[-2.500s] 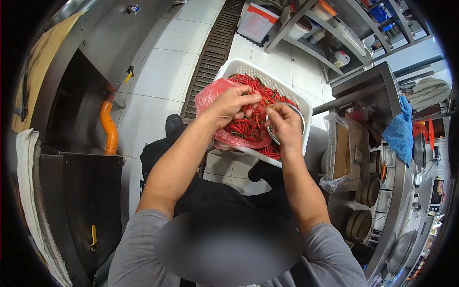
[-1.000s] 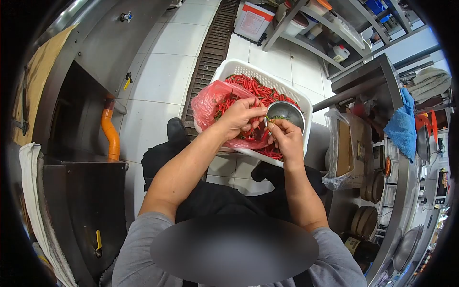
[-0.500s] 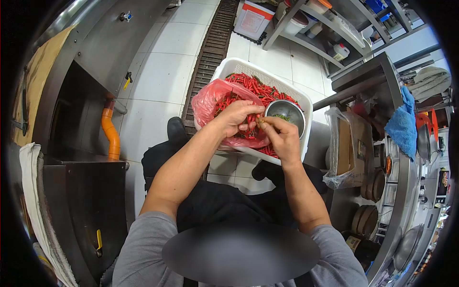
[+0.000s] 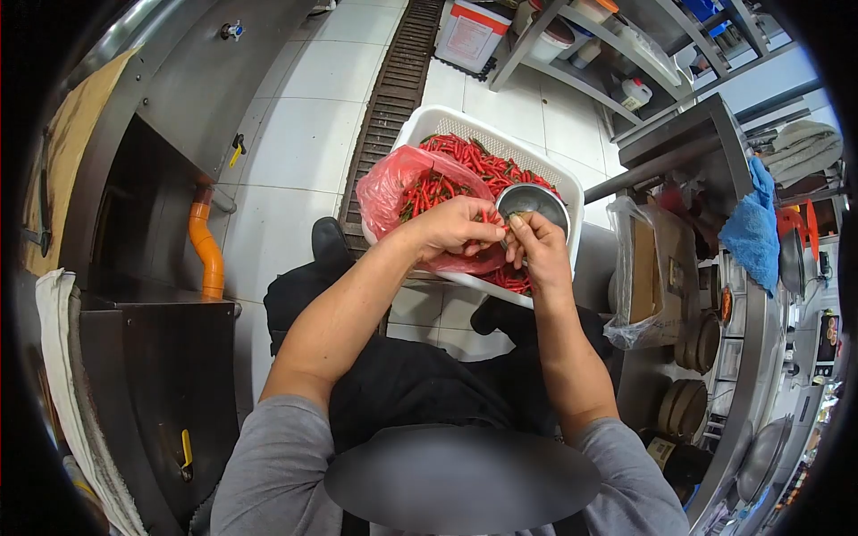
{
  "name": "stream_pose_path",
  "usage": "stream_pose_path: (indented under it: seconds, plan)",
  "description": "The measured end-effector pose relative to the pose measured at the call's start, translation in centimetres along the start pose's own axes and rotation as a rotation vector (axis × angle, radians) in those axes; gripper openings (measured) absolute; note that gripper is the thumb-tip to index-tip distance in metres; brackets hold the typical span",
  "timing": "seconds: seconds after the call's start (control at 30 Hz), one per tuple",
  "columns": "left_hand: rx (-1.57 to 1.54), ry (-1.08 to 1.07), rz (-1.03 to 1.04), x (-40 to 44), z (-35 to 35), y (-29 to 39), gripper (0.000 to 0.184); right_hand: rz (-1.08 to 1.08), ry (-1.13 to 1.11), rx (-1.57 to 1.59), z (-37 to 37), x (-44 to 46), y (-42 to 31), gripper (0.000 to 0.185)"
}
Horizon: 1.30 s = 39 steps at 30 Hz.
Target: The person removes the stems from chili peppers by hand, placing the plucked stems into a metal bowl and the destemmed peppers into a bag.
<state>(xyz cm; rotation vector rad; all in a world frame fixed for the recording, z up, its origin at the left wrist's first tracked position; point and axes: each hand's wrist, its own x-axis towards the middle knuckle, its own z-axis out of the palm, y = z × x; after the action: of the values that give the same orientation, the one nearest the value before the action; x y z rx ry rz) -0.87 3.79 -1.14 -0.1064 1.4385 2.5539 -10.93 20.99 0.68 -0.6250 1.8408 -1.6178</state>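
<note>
My left hand (image 4: pixel 458 227) is closed around red chili peppers, with a red tip showing at its fingers. Close beside it, my right hand (image 4: pixel 542 245) pinches thumb against finger at the end of a chili (image 4: pixel 507 228), seemingly at its stem. Below both hands, a pink plastic bag (image 4: pixel 382 183) lies open with red chilies (image 4: pixel 427 191) inside. The bag rests in a white perforated basket (image 4: pixel 577 192), among more loose red chilies (image 4: pixel 478 159). A metal bowl (image 4: pixel 542 198) sits at the basket's right side, its contents partly hidden by my right hand.
A floor drain grate (image 4: pixel 393 85) runs behind the basket. To the left stands a steel counter with an orange pipe (image 4: pixel 207 250). A plastic-wrapped cardboard box (image 4: pixel 652 277) and a blue cloth (image 4: pixel 751 232) are at the right. A white tub (image 4: pixel 472 37) stands beyond.
My right hand has shifted slightly right and turned, now more upright. My left fingers have curled in more and moved a little right, staying close to the right hand.
</note>
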Motion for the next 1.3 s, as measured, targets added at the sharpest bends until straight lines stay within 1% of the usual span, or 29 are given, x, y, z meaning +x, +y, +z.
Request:
stream_pose_path:
  seconds: [0.07,0.1,0.13,0.17,0.2,0.23,0.27,0.3,0.33,0.37,0.4,0.43,0.47,0.5,0.57,0.6,0.63,0.67,0.73,0.83,0.87,0.93,0.97,1.03,1.07,1.17,1.2,1.27,1.3]
  plan:
    - [0.221,-0.026,0.088,0.1,-0.1,-0.2,0.018,0.049,-0.045,0.016,-0.2,0.0,0.5,0.024]
    - [0.221,-0.026,0.087,0.1,-0.2,-0.4,0.018,0.095,-0.073,0.149,-0.2,-0.2,0.7,0.025]
    - [0.359,-0.017,0.17,0.2,-0.2,-0.5,0.018,0.14,-0.102,0.281,-0.2,-0.4,0.8,0.025]
    - [0.497,-0.008,0.254,0.2,-0.3,-0.6,0.018,0.139,-0.102,0.281,-0.3,-0.5,0.9,0.025]
    - [0.498,-0.008,0.254,0.4,-0.6,-1.0,0.018,0.149,-0.08,0.326,-0.4,-0.7,0.9,0.024]
    - [0.716,0.029,0.327,0.6,-0.8,-1.2,0.019,0.158,-0.058,0.371,-0.4,-0.7,0.9,0.023]
    - [0.936,0.068,0.4,0.8,-1.2,-1.4,0.02,0.155,-0.06,0.372,-0.7,-0.6,0.9,0.023]
    - [0.938,0.069,0.401,0.7,-1.4,-1.1,0.02,0.092,0.018,0.201,-1.3,-0.4,0.8,0.021]
    - [0.752,0.128,0.287,0.4,-1.5,-0.5,0.019,0.028,0.097,0.029,-2.2,-0.2,0.6,0.02]
    - [0.564,0.184,0.173,0.0,-1.6,0.1,0.019,0.039,0.119,-0.221,-3.9,0.5,0.9,0.013]
    - [0.362,0.227,0.225,-0.6,-1.8,1.1,0.018,0.039,0.118,-0.221,-4.7,0.6,0.7,0.013]
    - [0.216,0.314,0.222,-1.3,-2.1,2.6,0.017,-0.187,0.157,-0.589,-5.3,0.7,0.6,0.011]
    - [0.067,0.4,0.219,-2.1,-2.7,3.9,0.015,-0.417,0.19,-0.956,-5.9,0.8,0.6,0.015]
    - [-0.049,0.43,0.308,-2.7,-3.5,4.7,0.016,-0.409,0.193,-1.099,-6.5,1.0,0.8,0.028]
    - [-0.283,0.447,0.471,-3.7,-5.2,5.5,0.016,-0.431,0.187,-1.102,-6.5,1.0,0.3,0.025]
    - [-0.303,0.507,0.493,-4.1,-5.5,5.8,0.018,-0.45,0.19,-1.102,-6.2,1.0,-0.2,0.022]
    - [-0.319,0.508,0.504,-4.2,-6.0,5.8,0.017,-0.461,0.206,-1.065,-5.6,1.3,-0.6,0.015]
    - [-0.336,0.508,0.513,-4.2,-6.4,5.7,0.016,-0.459,0.2,-1.066,-4.9,1.6,-1.0,0.015]
    - [-0.336,0.517,0.495,-4.0,-6.1,5.5,0.014,-0.577,0.158,-1.024,-2.6,2.5,-2.4,0.01]
    - [-0.308,0.517,0.473,-3.5,-5.5,5.4,0.013,-0.686,-0.014,-1.027,2.5,4.0,-2.8,0.011]
    - [-0.283,0.51,0.466,-3.4,-5.4,5.3,0.012,-0.762,-0.103,-1.035,4.2,4.6,-2.8,0.016]
    - [-0.272,0.556,0.437,-3.4,-5.1,5.3,0.012,-0.854,-0.264,-1.143,6.4,6.5,-1.6,0.018]
    - [-0.239,0.554,0.427,-3.4,-5.2,5.2,0.012,-0.856,-0.272,-1.139,6.7,7.3,-1.0,0.018]
    - [-0.201,0.558,0.413,-3.5,-5.4,5.2,0.012,-0.755,-0.419,-1.35,7.5,8.7,-0.1,0.018]
    - [-0.204,0.563,0.414,-3.6,-5.4,5.1,0.012,-0.757,-0.425,-1.349,7.5,9.2,0.2,0.018]
    - [-0.16,0.556,0.393,-3.7,-5.6,5.2,0.013,-0.639,-0.517,-1.493,6.5,9.7,-0.4,0.014]
    - [-0.163,0.555,0.395,-3.7,-5.5,5.2,0.013,-0.639,-0.518,-1.496,5.8,9.7,-0.3,0.014]
    - [-0.136,0.572,0.385,-3.7,-5.3,5.4,0.014,-0.672,-0.394,-1.309,4.6,9.6,-0.1,0.013]
    - [-0.136,0.57,0.387,-3.7,-5.3,5.4,0.014,-0.673,-0.393,-1.311,4.2,9.2,-0.6,0.013]
